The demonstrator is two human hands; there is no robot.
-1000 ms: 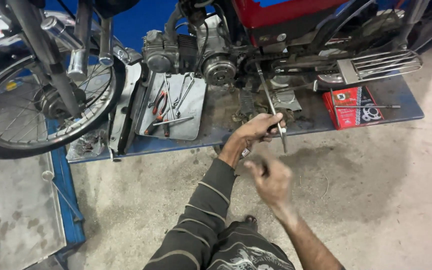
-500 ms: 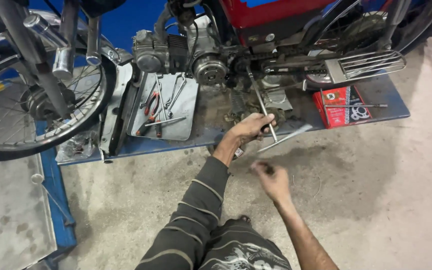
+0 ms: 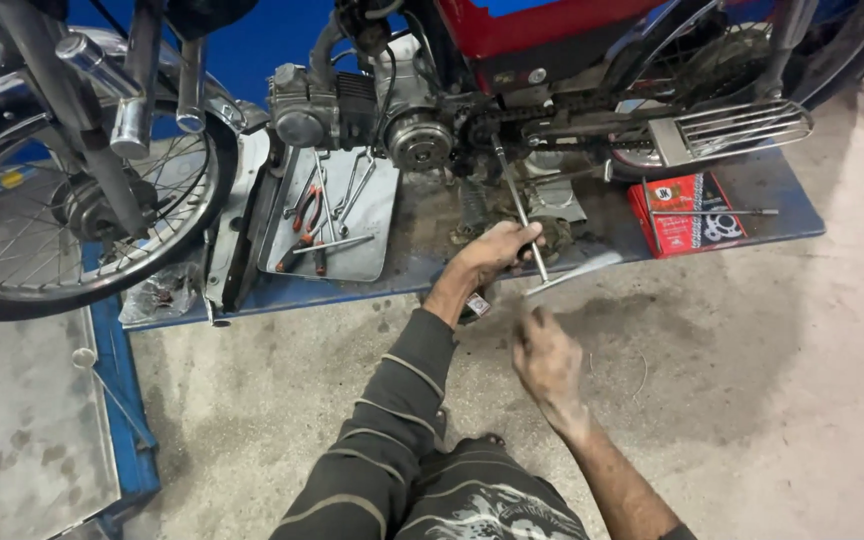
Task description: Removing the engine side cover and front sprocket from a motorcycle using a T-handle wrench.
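Lower now, the right hand point(image 3: 549, 358) has dropped away from the counter point(image 3: 782, 215), blurred, grip hard to read. Left hand point(image 3: 497, 250) stays clenched on a long metal rod point(image 3: 518, 205) mid-frame, its top lost under the motorcycle engine point(image 3: 417, 135). Tool tray point(image 3: 377, 215) left; red box point(image 3: 687, 215) right.

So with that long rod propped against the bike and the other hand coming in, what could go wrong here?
The left hand holds a thin metal rod slanted up toward the engine; its tip could slip off the greasy metal. The right hand hangs blurred just below, so a slip might catch its knuckles. The drive chain runs close above, and a glancing rod could nick it.
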